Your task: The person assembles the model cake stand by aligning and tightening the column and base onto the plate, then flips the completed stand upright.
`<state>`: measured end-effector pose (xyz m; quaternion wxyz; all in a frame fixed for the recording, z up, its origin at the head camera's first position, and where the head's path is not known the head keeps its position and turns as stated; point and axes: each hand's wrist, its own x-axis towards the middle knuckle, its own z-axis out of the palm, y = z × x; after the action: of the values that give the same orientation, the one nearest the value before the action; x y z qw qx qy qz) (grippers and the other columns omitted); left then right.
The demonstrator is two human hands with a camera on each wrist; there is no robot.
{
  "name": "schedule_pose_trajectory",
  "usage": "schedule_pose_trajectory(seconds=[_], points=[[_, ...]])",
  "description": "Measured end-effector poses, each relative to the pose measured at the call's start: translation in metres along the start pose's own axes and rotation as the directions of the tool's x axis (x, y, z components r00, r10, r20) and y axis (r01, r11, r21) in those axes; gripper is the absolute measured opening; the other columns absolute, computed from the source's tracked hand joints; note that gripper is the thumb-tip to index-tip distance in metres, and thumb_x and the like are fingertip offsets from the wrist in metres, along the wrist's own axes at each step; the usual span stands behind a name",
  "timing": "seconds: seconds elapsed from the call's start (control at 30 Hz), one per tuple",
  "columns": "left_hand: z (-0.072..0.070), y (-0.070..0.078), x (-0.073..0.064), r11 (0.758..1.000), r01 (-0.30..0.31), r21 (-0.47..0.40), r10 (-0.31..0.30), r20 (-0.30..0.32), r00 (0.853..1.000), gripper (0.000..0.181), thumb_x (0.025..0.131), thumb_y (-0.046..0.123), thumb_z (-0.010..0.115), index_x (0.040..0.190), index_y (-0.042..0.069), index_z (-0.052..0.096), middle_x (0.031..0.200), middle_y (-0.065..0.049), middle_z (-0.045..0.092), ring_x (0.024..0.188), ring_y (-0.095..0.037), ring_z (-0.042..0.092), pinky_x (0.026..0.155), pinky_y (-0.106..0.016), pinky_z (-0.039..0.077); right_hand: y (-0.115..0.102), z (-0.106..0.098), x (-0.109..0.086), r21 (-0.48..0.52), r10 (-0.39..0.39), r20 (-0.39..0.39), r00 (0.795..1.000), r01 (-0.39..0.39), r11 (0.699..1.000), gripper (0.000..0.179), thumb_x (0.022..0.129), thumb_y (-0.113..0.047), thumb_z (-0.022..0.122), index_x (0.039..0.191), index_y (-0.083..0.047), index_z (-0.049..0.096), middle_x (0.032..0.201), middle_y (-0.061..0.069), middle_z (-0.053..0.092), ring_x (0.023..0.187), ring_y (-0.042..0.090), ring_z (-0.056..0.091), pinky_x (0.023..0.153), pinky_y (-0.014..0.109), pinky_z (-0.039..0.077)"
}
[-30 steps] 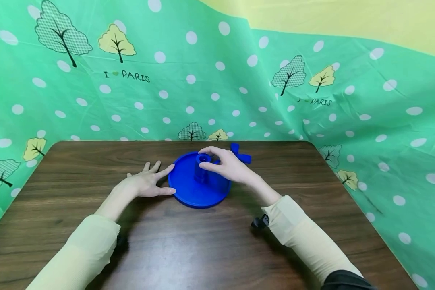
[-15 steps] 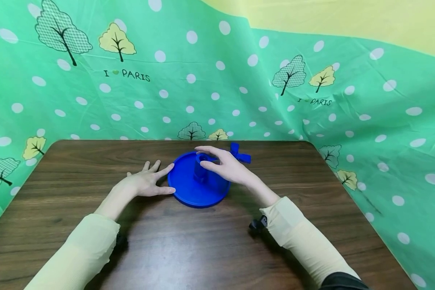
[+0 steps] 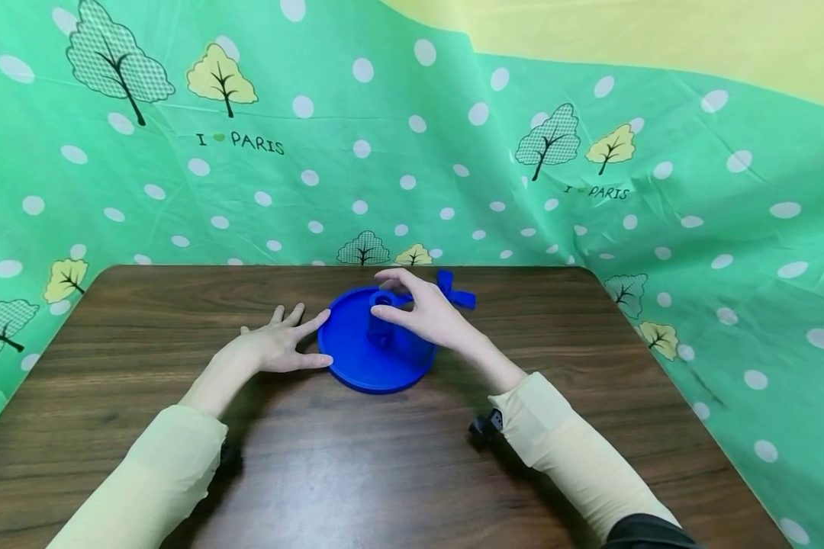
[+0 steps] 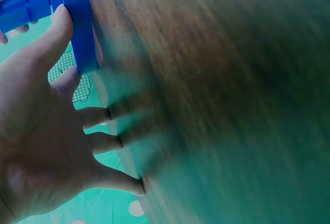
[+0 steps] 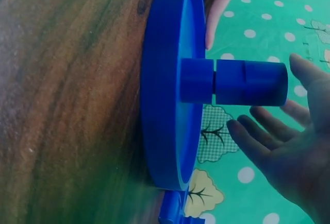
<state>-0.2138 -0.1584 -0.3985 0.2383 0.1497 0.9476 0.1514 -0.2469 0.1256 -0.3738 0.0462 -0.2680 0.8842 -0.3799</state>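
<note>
A round blue dish (image 3: pixel 357 371) with a raised rim lies flat on the table. From its middle stands a blue two-part cylinder (image 5: pixel 250 82); a thin dark seam divides the upper piece from the lower. My left hand (image 3: pixel 275 347) is spread, with the thumb and index fingertips touching the dish's left rim; its other fingertips reach down to the table. Around the cylinder's top, my right hand (image 3: pixel 432 309) holds its thumb and fingers apart. The right wrist view shows gaps between these fingers (image 5: pixel 250 139) and the cylinder.
A blue piece with several short arms (image 3: pixel 456 290) lies behind the dish to the right. The brown wooden table (image 3: pixel 357 473) ends at a green dotted curtain (image 3: pixel 302 183) at the back and sides.
My right hand's fingers shift slightly around the cylinder's top, and its wrist edges a little to the left. The left hand and the dish look nearly still.
</note>
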Motion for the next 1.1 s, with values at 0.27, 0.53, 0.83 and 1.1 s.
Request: schedule_pose_trajectory(seconds=[0.27,0.53,0.83,1.1], points=[[0.0002,-0.0006,0.0004,1.0,0.002,0.003,-0.002,0.001,1.0,0.092,0.095,0.073,0.05,0.167,0.033,0.009,0.173,-0.024,0.002,0.156,-0.057,-0.003,0.105,-0.092,0.008,0.0033,-0.0052,-0.0023,0.013,-0.047,0.097,0.994,0.046,0.999,0.049,0.103,-0.04,0.063,0.15,-0.028,0.053,0.151,-0.002,0.058,0.146,0.02,0.05,0.118,0.051,0.043],[0.0,-0.0009,0.0012,1.0,-0.001,0.004,0.001,0.003,1.0,0.092,0.096,0.073,0.05,0.167,0.033,0.009,0.173,-0.025,0.002,0.156,-0.058,-0.004,0.104,-0.092,0.007,-0.0002,-0.0007,-0.002,-0.046,-0.029,0.0,1.0,0.029,0.999,0.048,0.097,-0.042,0.07,0.135,-0.015,0.062,0.131,0.0,0.069,0.125,0.023,0.063,0.108,0.05,0.052],[0.0,-0.0008,0.0004,1.0,0.004,0.004,-0.004,0.005,1.0,0.091,0.096,0.072,0.05,0.167,0.033,0.009,0.173,-0.024,0.002,0.156,-0.057,-0.004,0.105,-0.092,0.008,0.0008,-0.0032,-0.0007,-0.021,-0.034,0.071,0.997,0.036,0.999,0.058,0.098,-0.044,0.069,0.15,-0.025,0.05,0.147,0.007,0.062,0.139,0.025,0.056,0.113,0.054,0.048],[-0.0002,0.0,0.0003,1.0,0.008,0.005,-0.008,0.011,1.0,0.091,0.096,0.073,0.049,0.167,0.033,0.008,0.173,-0.023,0.001,0.156,-0.056,-0.004,0.106,-0.091,0.007,0.001,-0.0047,-0.0006,-0.023,-0.042,0.13,0.991,0.045,0.999,0.05,0.102,-0.041,0.064,0.147,-0.021,0.055,0.147,-0.002,0.061,0.14,0.02,0.055,0.114,0.05,0.047]])
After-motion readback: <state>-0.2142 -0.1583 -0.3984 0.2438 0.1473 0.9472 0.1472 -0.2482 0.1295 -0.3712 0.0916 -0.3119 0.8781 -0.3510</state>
